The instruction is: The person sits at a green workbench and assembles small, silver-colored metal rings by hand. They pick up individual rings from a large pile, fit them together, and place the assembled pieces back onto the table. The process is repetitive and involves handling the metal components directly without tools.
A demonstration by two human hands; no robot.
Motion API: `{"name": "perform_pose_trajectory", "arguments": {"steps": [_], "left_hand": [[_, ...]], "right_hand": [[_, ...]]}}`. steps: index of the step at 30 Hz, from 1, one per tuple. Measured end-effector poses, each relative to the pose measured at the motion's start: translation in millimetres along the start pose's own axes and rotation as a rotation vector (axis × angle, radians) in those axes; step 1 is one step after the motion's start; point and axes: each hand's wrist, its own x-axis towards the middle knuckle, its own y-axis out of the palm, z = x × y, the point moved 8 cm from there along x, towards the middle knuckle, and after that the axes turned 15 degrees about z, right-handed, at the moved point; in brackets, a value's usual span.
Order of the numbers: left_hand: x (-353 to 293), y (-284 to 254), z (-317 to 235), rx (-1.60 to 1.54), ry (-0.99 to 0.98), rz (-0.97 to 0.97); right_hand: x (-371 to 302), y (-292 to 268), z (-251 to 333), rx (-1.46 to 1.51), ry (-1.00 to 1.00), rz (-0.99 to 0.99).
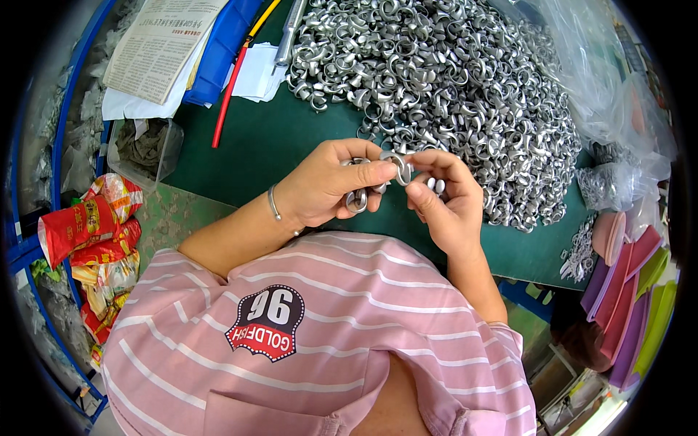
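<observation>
My left hand (323,182) and my right hand (451,207) meet over the near edge of the green table (240,152). Between their fingertips they pinch one small curved silver metal ring (398,168). A few more such rings (356,200) are gathered in the curled fingers of my left hand. Other silver pieces (435,184) show inside my right hand, partly hidden by its fingers. Just beyond my hands spreads a large heap of similar silver metal rings (451,87), reaching close to my right fingers.
Back left lie a red and yellow pencil (231,94), white paper (258,73), a newspaper (163,47) and a blue tray (222,54). A clear plastic box (171,149) stands left. Plastic bags (618,102) and coloured bins (622,305) are at right; red packets (80,229) at far left.
</observation>
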Motion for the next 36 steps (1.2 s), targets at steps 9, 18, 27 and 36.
{"name": "perform_pose_trajectory", "arguments": {"steps": [9,18,27,36], "left_hand": [[-3,0,-8,0.208,0.069,-0.108],[-8,3,-24,0.471,0.221,-0.163],[1,3,4,-0.210,0.078,0.072],[-1,-4,6,-0.354,0.132,0.156]], "right_hand": [[-5,0,-9,-0.017,0.089,-0.070],[-5,-1,-8,0.046,0.026,-0.083],[-5,26,31,-0.655,-0.189,-0.024],[16,-16,32,-1.358,0.109,-0.223]]}}
